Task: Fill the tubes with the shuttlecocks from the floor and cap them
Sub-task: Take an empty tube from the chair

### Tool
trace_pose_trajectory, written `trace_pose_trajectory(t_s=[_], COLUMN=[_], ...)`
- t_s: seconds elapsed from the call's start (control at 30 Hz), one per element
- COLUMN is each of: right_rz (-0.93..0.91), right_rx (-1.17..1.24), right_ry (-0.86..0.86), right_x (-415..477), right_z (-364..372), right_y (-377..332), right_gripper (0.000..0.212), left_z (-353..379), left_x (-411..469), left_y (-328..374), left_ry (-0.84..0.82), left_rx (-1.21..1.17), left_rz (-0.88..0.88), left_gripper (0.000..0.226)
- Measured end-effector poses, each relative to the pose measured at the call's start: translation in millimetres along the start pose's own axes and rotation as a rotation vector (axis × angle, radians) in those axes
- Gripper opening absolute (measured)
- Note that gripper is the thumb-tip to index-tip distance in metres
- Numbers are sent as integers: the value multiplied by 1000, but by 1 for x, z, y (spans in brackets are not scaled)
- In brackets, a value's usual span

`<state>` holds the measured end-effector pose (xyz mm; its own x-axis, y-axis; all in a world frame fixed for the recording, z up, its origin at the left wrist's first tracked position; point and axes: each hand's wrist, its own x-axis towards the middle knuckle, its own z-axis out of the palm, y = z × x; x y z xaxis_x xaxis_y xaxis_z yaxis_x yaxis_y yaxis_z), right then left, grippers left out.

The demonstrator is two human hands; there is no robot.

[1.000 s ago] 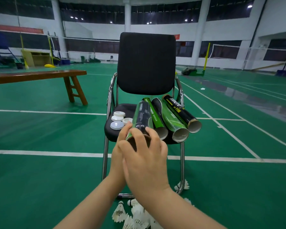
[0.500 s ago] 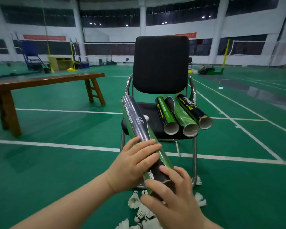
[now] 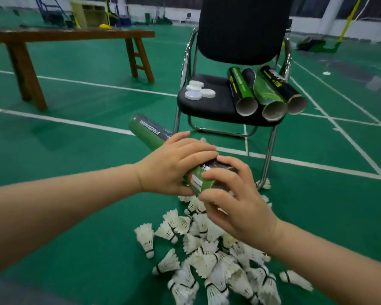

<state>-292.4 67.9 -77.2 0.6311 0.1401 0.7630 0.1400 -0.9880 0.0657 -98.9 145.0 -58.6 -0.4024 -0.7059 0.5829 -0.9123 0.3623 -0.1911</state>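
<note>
A green and black shuttlecock tube (image 3: 150, 133) slants through the air above the floor, its far end up and to the left. My left hand (image 3: 174, 164) grips its middle from above. My right hand (image 3: 233, 199) holds its near end, fingers curled round the rim. Below them a heap of several white feather shuttlecocks (image 3: 209, 249) lies on the green floor. Three open tubes (image 3: 266, 93) lie side by side on the black chair seat (image 3: 209, 104), mouths toward me. Several white caps (image 3: 198, 91) sit on the seat's left part.
The chair's chrome legs (image 3: 268, 150) stand just behind the heap. A wooden bench (image 3: 68, 36) stands at the back left. White court lines cross the green floor (image 3: 75, 194). A yellow net post (image 3: 348, 20) and gear sit far off at the back right.
Both hands lifted the tube off the chair seat and brought it down toward me, over the shuttlecock heap. The view has tilted down, so the heap now fills the lower frame.
</note>
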Motion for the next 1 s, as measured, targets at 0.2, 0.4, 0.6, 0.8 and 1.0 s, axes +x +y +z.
trace_pose_trajectory(t_s=[0.2,0.4,0.6,0.8,1.0], right_rz=[-13,4,39,67,109], right_rx=[142,233,310,321,374], right_ry=[-24,-77,-206,-293,-345], right_x=[-4,-13,-34,-47,-40], right_z=[29,60,98,134,167], right_y=[-2,6,25,44,54], right_gripper=[23,24,33,39,46], left_z=[14,34,63,94,104], left_x=[-35,-61,-83,-101,-121], left_y=[1,-10,-21,-32,-54], left_ry=[-57,-158,-261,-292,-344], left_rx=[-59,-104,-161,-207,-187], left_rz=[-86,-158,-225,-279,-314], left_gripper=[81,79,71,72,72])
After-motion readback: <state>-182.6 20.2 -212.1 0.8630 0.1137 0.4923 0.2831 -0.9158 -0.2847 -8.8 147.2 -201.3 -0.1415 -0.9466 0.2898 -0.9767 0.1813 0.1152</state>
